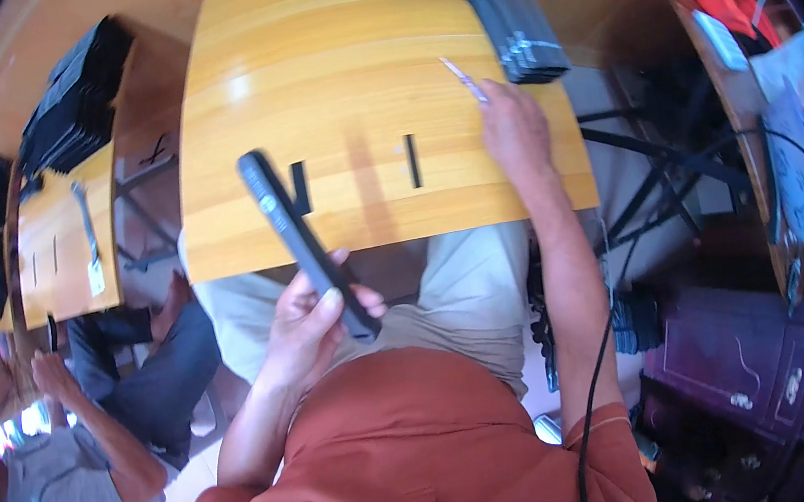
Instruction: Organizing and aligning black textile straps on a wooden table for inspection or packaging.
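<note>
My left hand (pixel 315 322) grips the lower end of a long, flat black bar-shaped piece (pixel 286 220) with rounded ends and pale markings along its face. The piece tilts up and to the left, above the near edge of the wooden table (pixel 236 121). My right hand (pixel 516 132) rests at the table's right side, closed round a slim, pale, pointed tool (pixel 463 79) whose tip points up and left. Its exact kind is too small to tell. Between my hands, two short black strips (pixel 301 189) (pixel 413 161) show on the tabletop.
Tied bundles of dark grey folded cloth (pixel 517 28) lie at the table's far right corner. To the left, another person (pixel 78 471) sits at a second table (pixel 70 242) with a dark stack (pixel 74 96). A black cable (pixel 597 367) runs past my right arm. A side shelf (pixel 718 82) stands right.
</note>
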Available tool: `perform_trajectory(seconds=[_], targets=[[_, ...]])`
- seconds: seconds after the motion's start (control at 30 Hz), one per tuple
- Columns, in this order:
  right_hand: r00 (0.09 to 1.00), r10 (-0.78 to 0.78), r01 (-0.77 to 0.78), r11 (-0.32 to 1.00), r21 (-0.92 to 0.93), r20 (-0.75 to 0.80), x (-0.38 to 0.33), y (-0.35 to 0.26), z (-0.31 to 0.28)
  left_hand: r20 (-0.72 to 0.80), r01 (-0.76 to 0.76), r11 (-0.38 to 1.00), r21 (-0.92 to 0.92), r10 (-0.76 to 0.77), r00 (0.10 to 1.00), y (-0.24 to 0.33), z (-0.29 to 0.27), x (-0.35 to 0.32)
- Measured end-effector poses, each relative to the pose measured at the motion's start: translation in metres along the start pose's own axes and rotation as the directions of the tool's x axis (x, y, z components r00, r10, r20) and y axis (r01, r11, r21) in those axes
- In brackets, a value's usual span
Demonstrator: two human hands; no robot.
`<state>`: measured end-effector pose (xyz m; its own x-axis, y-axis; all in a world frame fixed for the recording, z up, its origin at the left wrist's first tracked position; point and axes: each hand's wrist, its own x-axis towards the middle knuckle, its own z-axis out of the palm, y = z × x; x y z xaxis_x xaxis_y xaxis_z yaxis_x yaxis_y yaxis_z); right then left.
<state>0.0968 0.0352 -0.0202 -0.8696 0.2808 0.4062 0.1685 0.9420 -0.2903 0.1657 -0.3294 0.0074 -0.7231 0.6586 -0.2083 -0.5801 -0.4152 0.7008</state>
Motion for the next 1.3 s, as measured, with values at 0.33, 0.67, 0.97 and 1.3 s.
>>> perform_trajectory(seconds=[0.33, 0.67, 0.97, 1.3], targets=[[0.978, 0.167, -0.205, 0.704, 0.68, 0.121, -0.048, -0.047, -0.053, -0.03, 0.01, 0.992, -0.125, -0.014, 0.999, 0.021, -0.007, 0.008], [0.942, -0.27, -0.007, 0.572, 0.82, 0.197, -0.08, -0.094, -0.082, -0.003, 0.118, 0.907, 0.404, -0.128, 0.992, 0.032, 0.004, 0.002], [0.762, -0.58, 0.09, 0.536, 0.839, 0.288, -0.075, -0.111, -0.085, 0.177, 0.234, 0.935, 0.266, -0.286, 0.942, 0.063, -0.005, -0.025], [0.898, -0.357, -0.137, 0.331, 0.934, 0.258, -0.121, -0.163, -0.056, -0.132, -0.154, 0.888, 0.432, 0.232, 0.964, 0.017, 0.016, -0.009]])
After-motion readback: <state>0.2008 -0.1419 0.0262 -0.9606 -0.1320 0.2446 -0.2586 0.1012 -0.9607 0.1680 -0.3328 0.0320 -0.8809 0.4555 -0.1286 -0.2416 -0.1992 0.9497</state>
